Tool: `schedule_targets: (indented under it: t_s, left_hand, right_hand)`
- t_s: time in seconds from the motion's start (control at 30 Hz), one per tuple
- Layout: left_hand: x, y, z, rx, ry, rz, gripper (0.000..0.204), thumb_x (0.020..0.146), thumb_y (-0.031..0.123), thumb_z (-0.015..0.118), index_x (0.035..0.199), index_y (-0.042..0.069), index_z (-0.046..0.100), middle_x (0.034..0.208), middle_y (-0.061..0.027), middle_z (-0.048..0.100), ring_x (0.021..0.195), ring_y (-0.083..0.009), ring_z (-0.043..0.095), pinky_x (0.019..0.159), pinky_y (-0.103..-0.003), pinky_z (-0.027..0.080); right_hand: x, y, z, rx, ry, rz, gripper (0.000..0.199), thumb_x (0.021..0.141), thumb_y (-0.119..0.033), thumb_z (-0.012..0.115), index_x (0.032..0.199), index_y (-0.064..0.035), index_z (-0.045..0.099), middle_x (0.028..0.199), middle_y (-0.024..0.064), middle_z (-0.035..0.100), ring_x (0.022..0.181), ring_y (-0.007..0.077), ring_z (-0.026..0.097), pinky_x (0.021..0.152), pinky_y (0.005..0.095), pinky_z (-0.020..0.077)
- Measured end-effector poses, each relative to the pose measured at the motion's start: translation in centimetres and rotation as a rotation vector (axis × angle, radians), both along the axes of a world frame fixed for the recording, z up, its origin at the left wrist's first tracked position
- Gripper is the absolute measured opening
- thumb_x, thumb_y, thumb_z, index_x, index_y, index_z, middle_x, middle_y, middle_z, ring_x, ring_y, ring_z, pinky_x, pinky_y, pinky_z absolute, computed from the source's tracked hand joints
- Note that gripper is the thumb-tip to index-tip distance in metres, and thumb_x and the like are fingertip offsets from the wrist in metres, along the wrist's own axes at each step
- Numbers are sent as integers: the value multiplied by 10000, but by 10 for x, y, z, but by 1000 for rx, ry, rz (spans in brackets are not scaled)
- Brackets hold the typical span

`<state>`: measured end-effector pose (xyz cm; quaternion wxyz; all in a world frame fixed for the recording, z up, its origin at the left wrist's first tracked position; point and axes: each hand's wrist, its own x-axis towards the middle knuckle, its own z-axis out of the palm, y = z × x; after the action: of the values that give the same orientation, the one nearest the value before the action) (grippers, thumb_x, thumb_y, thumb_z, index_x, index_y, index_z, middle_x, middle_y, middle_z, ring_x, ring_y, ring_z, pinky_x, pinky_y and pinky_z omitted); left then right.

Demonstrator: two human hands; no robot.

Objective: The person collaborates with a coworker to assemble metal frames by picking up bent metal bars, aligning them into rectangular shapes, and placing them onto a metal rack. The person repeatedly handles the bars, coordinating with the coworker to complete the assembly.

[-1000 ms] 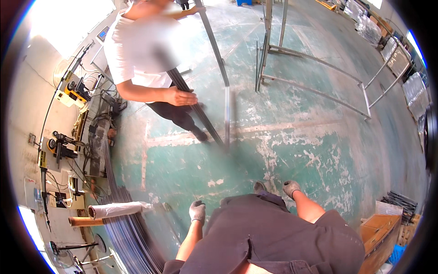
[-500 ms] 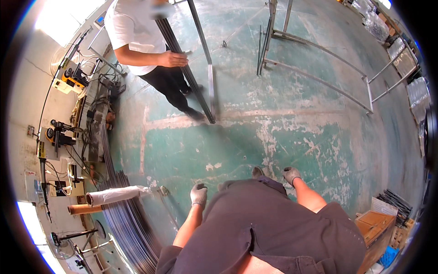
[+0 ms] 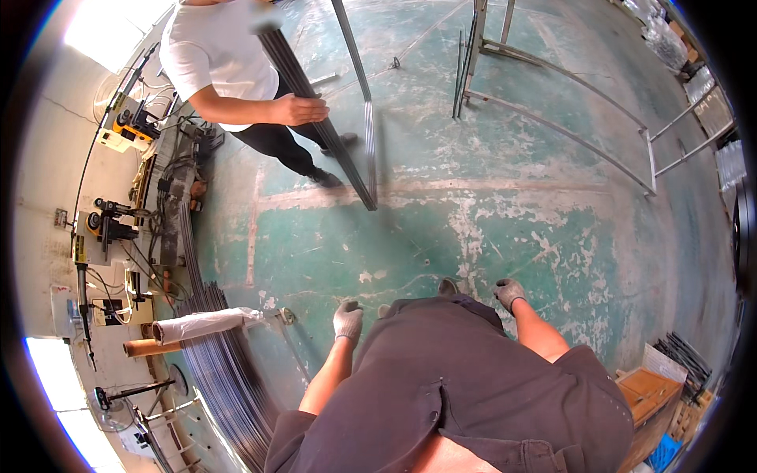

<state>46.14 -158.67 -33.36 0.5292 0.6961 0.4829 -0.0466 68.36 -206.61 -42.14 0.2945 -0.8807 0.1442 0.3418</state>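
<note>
apparently empty, left hand (image 3: 348,322) and right hand (image 3: 509,293) hang with fingers loosely half-curled.

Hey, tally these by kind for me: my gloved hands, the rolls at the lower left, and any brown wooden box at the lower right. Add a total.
Left gloved hand and right gloved hand: 2
White-wrapped roll and brown roll: 2
Brown wooden box: 1
Total: 5
</note>
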Motion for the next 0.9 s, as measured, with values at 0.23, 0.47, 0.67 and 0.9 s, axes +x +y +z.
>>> schedule_targets:
  t_s: [0.23, 0.47, 0.67, 0.9]
  left_hand:
    - [23, -27, 12, -9, 47, 11, 415, 888, 60, 678, 1294, -20, 707, 1218, -149, 767, 1139, -229, 713, 1005, -332, 533]
    - [33, -60, 9, -54, 46, 40, 415, 886, 60, 681, 1291, -29, 705, 1204, -156, 773, 1112, -231, 729, 980, -345, 556]
    - [23, -69, 4, -53, 107, -24, 438, 877, 125, 700, 1295, -6, 723, 1201, -166, 782, 1131, -223, 737, 1004, -330, 555]
    - [25, -37, 15, -1, 193, -83, 439, 883, 151, 685, 1293, 2, 728, 1227, -167, 778, 1167, -264, 732, 1017, -356, 550]
  right_hand:
    - [21, -19, -3, -8, -6, 32, 436, 876, -113, 718, 1302, -21, 735, 1067, 158, 807, 953, 229, 781, 875, 362, 597]
    - [46, -47, -5, -37, -26, 113, 438, 869, -113, 718, 1296, -22, 739, 1073, 170, 807, 959, 247, 784, 884, 370, 597]
    - [62, -42, 16, 1, 101, 5, 442, 880, -249, 733, 1295, -99, 756, 1285, 193, 746, 1218, 369, 699, 1077, 432, 530]
    - [51, -20, 7, -97, -70, 141, 443, 853, -185, 730, 1271, -40, 757, 1096, 190, 800, 983, 261, 785, 909, 382, 593]
